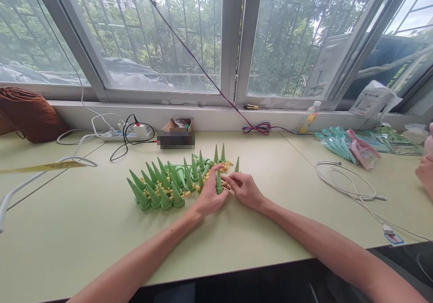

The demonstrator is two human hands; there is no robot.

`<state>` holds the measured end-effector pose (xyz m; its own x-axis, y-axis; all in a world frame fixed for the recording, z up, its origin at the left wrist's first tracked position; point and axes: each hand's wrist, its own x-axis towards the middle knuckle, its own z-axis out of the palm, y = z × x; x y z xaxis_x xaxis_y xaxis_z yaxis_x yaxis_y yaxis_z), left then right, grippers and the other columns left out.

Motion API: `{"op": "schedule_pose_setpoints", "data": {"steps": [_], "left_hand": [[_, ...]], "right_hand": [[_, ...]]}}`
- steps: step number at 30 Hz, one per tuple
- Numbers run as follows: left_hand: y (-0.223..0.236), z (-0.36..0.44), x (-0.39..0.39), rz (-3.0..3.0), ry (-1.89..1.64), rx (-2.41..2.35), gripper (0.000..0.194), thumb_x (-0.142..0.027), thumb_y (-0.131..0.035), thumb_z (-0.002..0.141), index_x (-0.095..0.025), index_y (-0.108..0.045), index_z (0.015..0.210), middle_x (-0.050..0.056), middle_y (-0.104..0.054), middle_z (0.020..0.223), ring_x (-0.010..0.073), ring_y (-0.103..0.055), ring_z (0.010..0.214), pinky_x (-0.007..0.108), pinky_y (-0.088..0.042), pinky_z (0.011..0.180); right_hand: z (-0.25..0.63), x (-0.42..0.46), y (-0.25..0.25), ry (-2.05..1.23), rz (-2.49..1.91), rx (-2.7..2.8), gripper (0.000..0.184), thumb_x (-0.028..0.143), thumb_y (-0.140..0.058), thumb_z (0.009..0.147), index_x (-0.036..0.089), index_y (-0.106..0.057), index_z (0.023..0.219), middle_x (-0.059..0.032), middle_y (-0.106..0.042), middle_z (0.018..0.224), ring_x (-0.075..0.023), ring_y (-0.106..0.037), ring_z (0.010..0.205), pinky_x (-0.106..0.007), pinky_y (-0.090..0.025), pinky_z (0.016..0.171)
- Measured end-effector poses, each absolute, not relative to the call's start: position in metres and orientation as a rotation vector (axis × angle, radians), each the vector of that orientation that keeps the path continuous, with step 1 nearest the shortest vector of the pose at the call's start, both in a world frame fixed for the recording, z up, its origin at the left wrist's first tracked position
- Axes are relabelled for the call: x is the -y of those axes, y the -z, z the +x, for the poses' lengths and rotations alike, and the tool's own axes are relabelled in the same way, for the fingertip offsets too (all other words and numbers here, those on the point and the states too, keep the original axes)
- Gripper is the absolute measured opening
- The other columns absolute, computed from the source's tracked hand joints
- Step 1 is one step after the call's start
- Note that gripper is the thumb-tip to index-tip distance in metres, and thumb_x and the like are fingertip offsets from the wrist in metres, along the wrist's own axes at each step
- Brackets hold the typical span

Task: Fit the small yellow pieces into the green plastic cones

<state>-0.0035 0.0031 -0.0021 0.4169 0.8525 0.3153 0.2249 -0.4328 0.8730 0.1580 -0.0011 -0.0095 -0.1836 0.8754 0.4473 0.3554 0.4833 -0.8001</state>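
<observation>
One green cone sits upright, tip up, in the left hand, at the right end of the cone cluster; thumb and fingers wrap its lower part. The right hand, just right of the cluster, has its thumb and forefinger drawn close together beside that cone. Something small and yellowish seems to be at the fingertips, but I cannot tell whether they grip it or merely touch it. Yellow fittings lie among the cluster's right-hand cones, and a lone cone stands to the cluster's right, behind the right hand.

This looks like fine fingertip work, so the left hand does best to steady the cone by its broad base, leaving the slender tip free of pressure. The right fingertips should meet it squarely, with light, even force. Working slightly nearer the person than the cluster would spare neighbouring cones a knock.
</observation>
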Motion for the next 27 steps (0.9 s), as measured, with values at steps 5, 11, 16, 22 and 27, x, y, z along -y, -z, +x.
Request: {"op": "schedule_pose_setpoints", "data": {"steps": [5,11,16,22,27], "left_hand": [[0.0018,-0.0031,-0.0017,2.021,-0.998,-1.005,0.057,-0.008,-0.050,0.076,-0.023,-0.038,0.130,0.002,-0.058,0.099,0.0173,-0.058,0.086,0.036,-0.046,0.088],[0.0042,-0.0031,-0.0028,2.122,-0.960,-1.017,0.046,-0.009,-0.049,0.078,-0.021,-0.046,0.122,0.002,-0.061,0.091,0.0198,-0.059,0.085,0.035,-0.047,0.084],[0.0024,-0.0024,-0.0026,2.151,-0.991,-0.960,0.046,-0.009,-0.049,0.077,-0.021,-0.050,0.122,0.002,-0.064,0.096,0.0196,-0.059,0.089,0.033,-0.047,0.083],[0.0020,-0.0026,-0.0013,2.136,-0.980,-0.980,0.043,-0.011,-0.050,0.079,-0.022,-0.050,0.120,-0.001,-0.060,0.084,0.0158,-0.055,0.075,0.028,-0.044,0.073],[0.0008,-0.0031,0.0001,2.143,-0.961,-1.012,0.043,-0.013,-0.050,0.079,-0.022,-0.046,0.121,-0.006,-0.048,0.070,0.0118,-0.042,0.058,0.024,-0.037,0.061]], "right_hand": [[0.1577,0.0019,0.0082,-0.670,-1.039,1.805,0.040,0.045,-0.048,0.096,0.017,-0.061,0.071,-0.0001,-0.057,0.061,-0.0120,-0.047,0.055,-0.024,-0.040,0.055],[0.1580,0.0022,0.0083,-0.648,-1.016,1.847,0.037,0.038,-0.047,0.096,0.018,-0.055,0.066,0.0010,-0.052,0.059,-0.0120,-0.042,0.055,-0.024,-0.036,0.054],[0.1581,0.0018,0.0090,-0.627,-1.032,1.862,0.039,0.040,-0.046,0.095,0.018,-0.050,0.063,0.0017,-0.046,0.057,-0.0118,-0.037,0.054,-0.025,-0.033,0.051],[0.1575,0.0036,0.0068,-0.655,-1.022,1.841,0.040,0.043,-0.046,0.095,0.019,-0.049,0.063,0.0026,-0.043,0.057,-0.0115,-0.036,0.054,-0.025,-0.032,0.052],[0.1579,0.0044,0.0055,-0.678,-1.013,1.825,0.040,0.044,-0.046,0.095,0.018,-0.054,0.065,0.0016,-0.050,0.059,-0.0118,-0.041,0.055,-0.025,-0.036,0.054]]}}
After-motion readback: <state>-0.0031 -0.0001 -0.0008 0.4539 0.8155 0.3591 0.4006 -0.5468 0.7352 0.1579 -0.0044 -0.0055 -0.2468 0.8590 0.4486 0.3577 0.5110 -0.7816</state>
